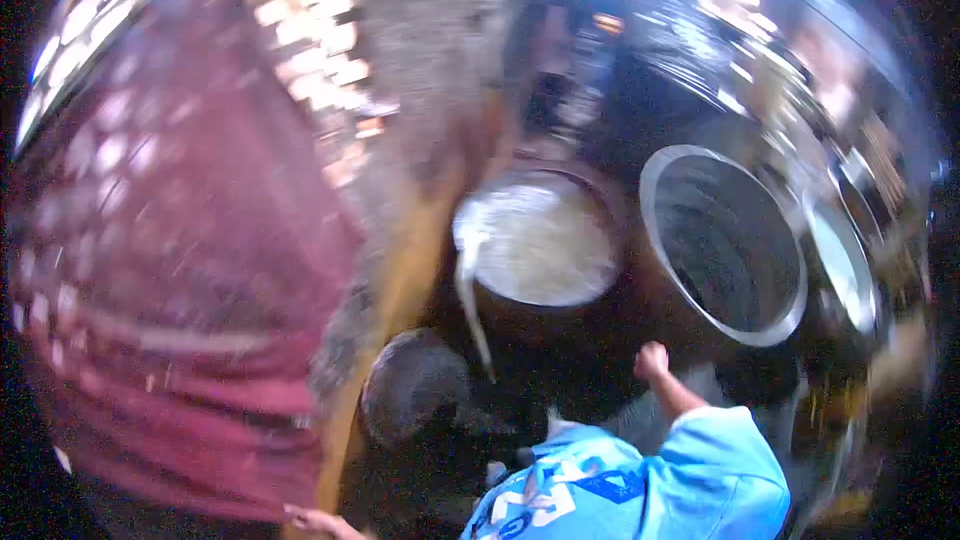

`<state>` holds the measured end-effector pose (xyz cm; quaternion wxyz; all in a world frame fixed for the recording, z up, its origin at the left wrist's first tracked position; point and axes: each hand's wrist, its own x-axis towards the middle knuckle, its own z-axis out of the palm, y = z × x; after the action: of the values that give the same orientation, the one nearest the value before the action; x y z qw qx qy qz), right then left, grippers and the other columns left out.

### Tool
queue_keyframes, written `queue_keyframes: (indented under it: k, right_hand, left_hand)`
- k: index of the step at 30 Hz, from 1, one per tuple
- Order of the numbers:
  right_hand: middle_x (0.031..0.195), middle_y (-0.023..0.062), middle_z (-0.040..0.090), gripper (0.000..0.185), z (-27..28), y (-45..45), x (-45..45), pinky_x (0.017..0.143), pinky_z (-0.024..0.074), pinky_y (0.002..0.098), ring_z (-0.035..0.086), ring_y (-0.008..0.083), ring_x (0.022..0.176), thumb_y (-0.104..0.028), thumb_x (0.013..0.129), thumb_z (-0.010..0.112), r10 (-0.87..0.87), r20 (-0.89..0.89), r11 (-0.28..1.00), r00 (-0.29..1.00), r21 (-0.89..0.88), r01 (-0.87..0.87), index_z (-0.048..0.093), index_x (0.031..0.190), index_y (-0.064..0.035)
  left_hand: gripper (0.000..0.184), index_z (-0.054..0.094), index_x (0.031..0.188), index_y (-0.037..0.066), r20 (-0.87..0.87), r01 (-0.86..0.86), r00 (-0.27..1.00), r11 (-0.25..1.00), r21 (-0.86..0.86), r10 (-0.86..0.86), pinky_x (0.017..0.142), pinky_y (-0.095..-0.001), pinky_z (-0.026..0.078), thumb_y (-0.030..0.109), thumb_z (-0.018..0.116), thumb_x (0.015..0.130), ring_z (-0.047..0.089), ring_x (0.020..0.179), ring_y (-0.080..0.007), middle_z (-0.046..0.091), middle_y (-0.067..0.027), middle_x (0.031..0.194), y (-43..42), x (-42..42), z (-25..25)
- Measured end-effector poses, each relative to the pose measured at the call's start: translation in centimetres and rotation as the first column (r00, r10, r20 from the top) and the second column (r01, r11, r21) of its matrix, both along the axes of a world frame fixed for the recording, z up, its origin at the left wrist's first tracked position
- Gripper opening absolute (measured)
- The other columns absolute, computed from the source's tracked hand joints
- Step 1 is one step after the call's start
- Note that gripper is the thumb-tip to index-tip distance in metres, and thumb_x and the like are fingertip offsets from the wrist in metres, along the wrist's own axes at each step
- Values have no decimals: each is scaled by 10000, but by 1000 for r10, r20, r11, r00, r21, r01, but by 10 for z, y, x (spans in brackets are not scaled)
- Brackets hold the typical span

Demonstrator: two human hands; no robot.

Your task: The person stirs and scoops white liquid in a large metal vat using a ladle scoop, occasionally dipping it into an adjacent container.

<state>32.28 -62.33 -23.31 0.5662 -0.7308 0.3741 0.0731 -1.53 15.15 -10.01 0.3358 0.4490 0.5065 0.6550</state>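
Observation:
My left hand (322, 522) is at the bottom edge of the view, its fingers closed at the lower edge of a large maroon cloth (190, 270). The cloth spreads over the left side, wrinkled near its bottom. My right hand (653, 361) is a loose fist in front of my blue shirt, with nothing visible in it. Beyond it, apart from the hand, stands a big round metal pot (652, 202) with a wide pale rim and a dark inside. Left of that pot is a round vessel (545, 301) holding pale, whitish contents. Motion blurs the details.
A long pale utensil (474, 315) leans over the whitish vessel's left rim. A dark round object (415, 385) lies below, beside a yellowish-brown ledge (405, 280). Another pale round vessel (842, 260) stands at right. Light enters through a perforated wall (310, 30).

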Motion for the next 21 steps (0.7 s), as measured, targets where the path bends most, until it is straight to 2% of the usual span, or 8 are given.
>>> queue_keyframes:
  k: [2,6,9,12,14,15,16,21]
  right_hand:
    - [687,54,552,187,86,-28,-55,369,380,309,493,161,438,-184,915,442,-241,62,963,968,136,231,532,1029,-66]
    - [850,98,652,240,90,-51,-136,408,494,340,650,198,584,-122,866,473,-399,13,906,917,162,392,538,1093,-78]
    - [822,113,641,260,62,-84,-211,388,486,335,650,219,573,-81,829,492,-484,-48,857,874,177,484,548,1082,-63]
    - [802,144,622,320,22,-111,-289,378,471,370,635,251,546,-50,777,529,-646,-155,739,747,119,664,540,1097,-56]
    - [801,152,609,383,6,-144,-337,384,461,401,619,279,530,-36,753,536,-707,-213,670,675,106,735,516,1134,-68]
    - [814,150,608,359,-10,-161,-361,391,461,408,616,292,529,-44,764,528,-756,-213,603,619,141,785,512,1122,-71]
    - [826,149,606,335,-25,-178,-384,399,461,415,612,305,529,-52,775,520,-799,-215,535,562,174,827,507,1109,-75]
    - [866,134,612,169,-4,-266,-467,400,480,389,628,288,553,-123,860,436,-919,-210,290,333,212,933,517,1004,-90]
  left_hand:
    - [381,570,1078,-19,-169,37,985,999,-39,-43,835,-410,458,298,607,871,575,963,-270,609,-157,1052,-8,44,-13]
    - [364,571,1089,6,-241,349,855,853,-388,-459,785,-399,464,294,598,868,582,927,-261,612,-144,1026,-88,124,-78]
    - [352,572,1096,25,-132,470,589,470,-747,-797,748,-391,469,291,591,866,587,901,-254,614,-134,1006,-194,156,-119]
    - [342,573,1104,44,59,433,237,51,-900,-970,711,-383,474,287,584,863,592,874,-247,616,-124,986,-287,184,-157]
    - [336,573,1109,57,220,474,-10,-199,-858,-975,687,-377,478,285,579,862,595,856,-243,618,-117,973,-361,224,-168]
    - [328,546,1146,132,361,451,-358,-498,-741,-861,553,-320,445,253,556,841,592,740,-195,604,-75,906,-407,252,-167]
    - [335,524,1141,114,344,426,-274,-434,-794,-898,493,-320,435,231,569,831,596,701,-189,597,-63,891,-495,270,-128]
    - [384,528,1217,67,207,249,-792,-613,-750,-575,637,-273,472,175,570,851,620,782,-150,637,-68,1011,-795,293,-49]
